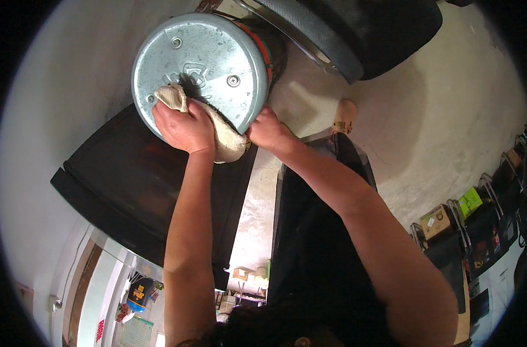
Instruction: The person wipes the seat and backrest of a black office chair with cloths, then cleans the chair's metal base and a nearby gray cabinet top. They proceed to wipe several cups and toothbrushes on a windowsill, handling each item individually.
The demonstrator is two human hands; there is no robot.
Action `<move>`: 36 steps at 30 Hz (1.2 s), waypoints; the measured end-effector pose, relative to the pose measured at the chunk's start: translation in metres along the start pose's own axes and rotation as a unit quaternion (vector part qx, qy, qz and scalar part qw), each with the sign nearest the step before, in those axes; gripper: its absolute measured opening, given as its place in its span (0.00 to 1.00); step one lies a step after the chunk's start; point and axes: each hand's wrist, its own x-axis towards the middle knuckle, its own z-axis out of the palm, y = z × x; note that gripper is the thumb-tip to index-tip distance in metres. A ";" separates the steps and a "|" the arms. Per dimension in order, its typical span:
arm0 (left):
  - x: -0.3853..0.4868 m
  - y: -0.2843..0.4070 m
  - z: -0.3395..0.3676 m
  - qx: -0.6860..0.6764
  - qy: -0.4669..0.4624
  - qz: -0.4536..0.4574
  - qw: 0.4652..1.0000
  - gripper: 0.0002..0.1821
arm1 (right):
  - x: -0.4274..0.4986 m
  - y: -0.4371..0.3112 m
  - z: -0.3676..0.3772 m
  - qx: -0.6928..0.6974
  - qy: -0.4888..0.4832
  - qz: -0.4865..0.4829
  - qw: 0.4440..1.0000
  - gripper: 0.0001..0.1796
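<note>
A round galvanized metal lid or drum end [207, 56], with screws and an embossed mark, lies at the upper middle, over a body with an orange-red band. On the near left part of the metal, my left hand [185, 128] grips a cream cloth [229, 141], bunched above the fingers and hanging down past the rim. My right hand [268, 128] is at the lower right rim, its fingers curled against the edge; what they hold, if anything, is hidden. The cloth's lower end hangs between the two hands.
A black cabinet or appliance [129, 173] stands below left of the metal round. A black chair [333, 39] with a metal frame is at upper right. Boxes [434, 221] and chairs line the right side. My foot [345, 113] is on the concrete floor.
</note>
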 end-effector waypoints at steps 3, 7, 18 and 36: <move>-0.001 -0.002 0.002 0.001 0.007 0.009 1.000 0.18 | 0.025 -0.001 0.027 0.227 -0.027 0.151 0.962 0.19; -0.002 -0.004 0.003 -0.004 0.015 0.009 1.000 0.18 | 0.024 -0.005 0.031 0.294 0.005 0.199 0.935 0.18; -0.003 -0.003 0.003 0.012 0.019 0.017 1.000 0.17 | -0.124 0.068 -0.035 0.626 0.066 0.486 0.606 0.12; -0.005 -0.009 0.001 -0.017 -0.012 0.011 1.000 0.23 | 0.044 0.154 0.072 0.515 0.037 0.644 0.564 0.22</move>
